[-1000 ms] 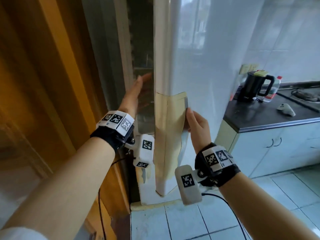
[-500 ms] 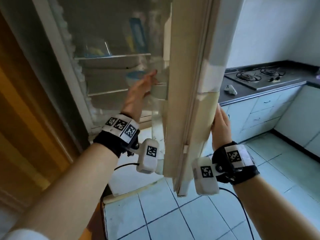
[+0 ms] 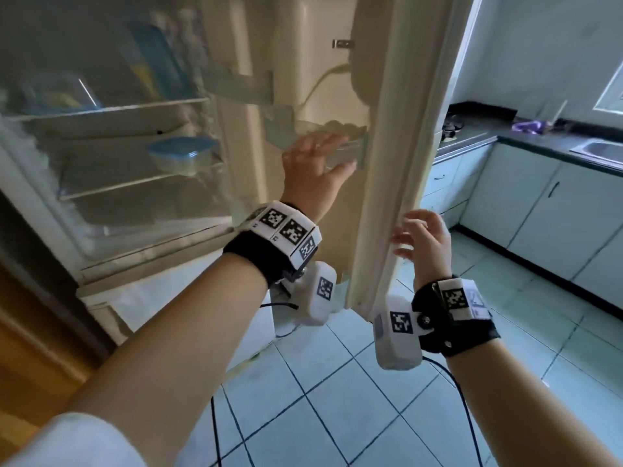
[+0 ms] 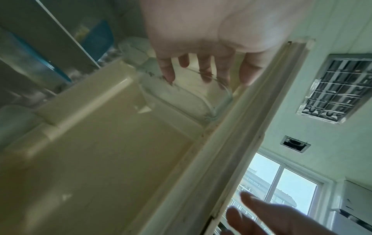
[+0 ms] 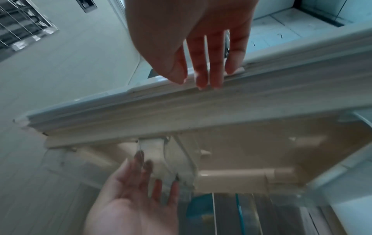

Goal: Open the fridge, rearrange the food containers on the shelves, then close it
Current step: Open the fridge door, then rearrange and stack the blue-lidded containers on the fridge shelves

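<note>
The fridge door (image 3: 387, 129) stands wide open, its inner side facing me. My left hand (image 3: 317, 166) lies with straight fingers against the clear door bin (image 4: 191, 98) on that inner side. My right hand (image 3: 421, 237) hovers at the door's outer edge with fingers spread; in the right wrist view its fingertips (image 5: 201, 82) touch the door seal (image 5: 261, 103). Inside, a blue-lidded container (image 3: 182, 156) sits on the middle shelf. Another clear container (image 3: 57, 96) rests on the upper shelf, beside an upright blue one (image 3: 151, 59).
A dark counter (image 3: 505, 136) with a stove and a sink (image 3: 596, 150) runs along the right, over pale cabinets (image 3: 539, 214). A wooden door (image 3: 20, 348) flanks the fridge on the left. Tiled floor (image 3: 337, 416) and a black cable lie below.
The door has swung further open. My left hand moved from the fridge interior onto the door's inner bin. My right hand released its hold on the door edge and opened its fingers.
</note>
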A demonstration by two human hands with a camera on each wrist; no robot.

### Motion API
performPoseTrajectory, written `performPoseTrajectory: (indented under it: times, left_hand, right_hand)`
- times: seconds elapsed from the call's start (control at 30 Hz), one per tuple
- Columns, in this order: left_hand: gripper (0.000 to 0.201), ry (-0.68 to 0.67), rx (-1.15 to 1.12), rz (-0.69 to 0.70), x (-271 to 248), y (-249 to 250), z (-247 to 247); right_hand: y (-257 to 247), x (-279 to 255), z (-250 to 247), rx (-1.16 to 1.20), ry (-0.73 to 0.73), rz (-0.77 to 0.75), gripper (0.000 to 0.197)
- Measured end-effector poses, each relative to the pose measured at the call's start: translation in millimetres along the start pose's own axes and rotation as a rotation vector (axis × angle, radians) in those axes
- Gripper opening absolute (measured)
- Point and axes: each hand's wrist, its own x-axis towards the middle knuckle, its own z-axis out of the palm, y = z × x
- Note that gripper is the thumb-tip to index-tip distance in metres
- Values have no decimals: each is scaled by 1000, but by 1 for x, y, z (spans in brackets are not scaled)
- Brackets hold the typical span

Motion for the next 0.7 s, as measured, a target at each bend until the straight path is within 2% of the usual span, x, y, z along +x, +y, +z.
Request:
performPoseTrajectory:
  times: [0.1,0.17,0.23,0.27,0.33,0.47,0.6,0.7]
  left_hand:
    - [62,-49,-35,42,3,-5,-5]
    - [48,-141,-211,29,4,-13,-26]
    - [26,-212,-438,-82,5,-26,-55]
    - [23,-211,-537,-155,8,-36,-70]
    - [22,-143,-609,-244,15,-62,-99]
    - [25,64,-568,-342,29,-124,-159]
    - [27,261,-546,-353,57,-186,-228]
    - [25,350,-542,-329,89,-224,-278]
  right_hand:
    - [3,-6,13,-82,-268,28,22]
    - [8,-5,34,-142,-431,56,22]
    - [14,-2,63,-189,-579,104,23]
    - [18,-1,81,-196,-644,127,24]
    - [24,4,120,-191,-729,152,24]
    - [32,21,213,-139,-825,143,21]
    - [34,47,316,-151,-903,68,18]
    - [29,72,394,-162,-934,20,21]
